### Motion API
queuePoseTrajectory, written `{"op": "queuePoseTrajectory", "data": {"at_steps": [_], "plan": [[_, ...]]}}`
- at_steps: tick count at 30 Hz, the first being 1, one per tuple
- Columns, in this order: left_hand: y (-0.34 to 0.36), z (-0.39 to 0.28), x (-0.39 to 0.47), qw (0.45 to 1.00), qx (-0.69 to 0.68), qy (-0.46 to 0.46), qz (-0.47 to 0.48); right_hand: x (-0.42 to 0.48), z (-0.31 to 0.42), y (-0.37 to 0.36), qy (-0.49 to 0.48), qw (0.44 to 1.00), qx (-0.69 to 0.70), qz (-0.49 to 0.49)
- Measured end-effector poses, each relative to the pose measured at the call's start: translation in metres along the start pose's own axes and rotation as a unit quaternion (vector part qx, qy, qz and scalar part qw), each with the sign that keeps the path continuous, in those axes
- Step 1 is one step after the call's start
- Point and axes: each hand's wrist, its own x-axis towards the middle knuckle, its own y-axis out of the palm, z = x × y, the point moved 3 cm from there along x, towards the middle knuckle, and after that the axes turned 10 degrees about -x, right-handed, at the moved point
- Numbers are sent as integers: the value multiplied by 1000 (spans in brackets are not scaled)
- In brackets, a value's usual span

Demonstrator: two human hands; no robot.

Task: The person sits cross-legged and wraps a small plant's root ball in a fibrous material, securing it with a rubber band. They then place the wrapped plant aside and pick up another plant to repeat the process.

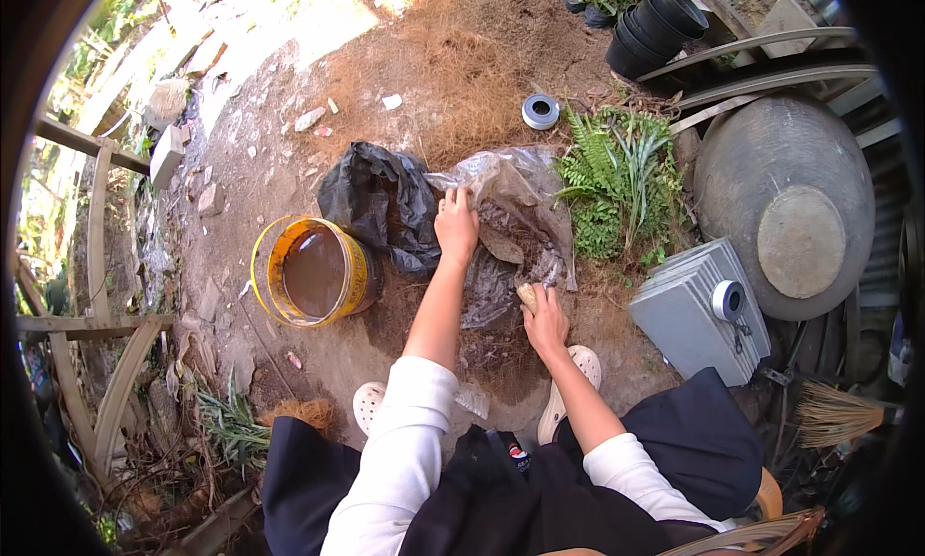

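A clear plastic bag with brown fibre inside lies spread on the ground before me. My left hand grips its upper left edge. In my right hand, near the bag's lower edge, is a short, pale brown, rod-like object whose kind I cannot tell. A crumpled black plastic bag with brown fibre in it touches the clear bag on the left. Farther left stands a yellow-rimmed bucket holding murky brown water.
Loose coconut-like fibre covers the ground beyond the bags. Uprooted ferns lie to the right, near a roll of tape. Stacked grey slabs carry another roll. Beside them are a large grey pot and black nursery pots.
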Motion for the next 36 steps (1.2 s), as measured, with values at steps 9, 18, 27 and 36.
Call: {"op": "queuePoseTrajectory", "data": {"at_steps": [9,18,27,36], "plan": [[-36,-6,22,994,-97,20,35,64,-16,-10,62,996,-26,-61],[-17,-16,18,994,-104,43,19,84,-5,-19,29,995,-91,3],[-20,-11,25,992,-121,5,31,46,-8,-33,67,995,-13,67],[-17,-26,19,989,-140,2,44,38,-20,-11,100,993,-52,33]]}}
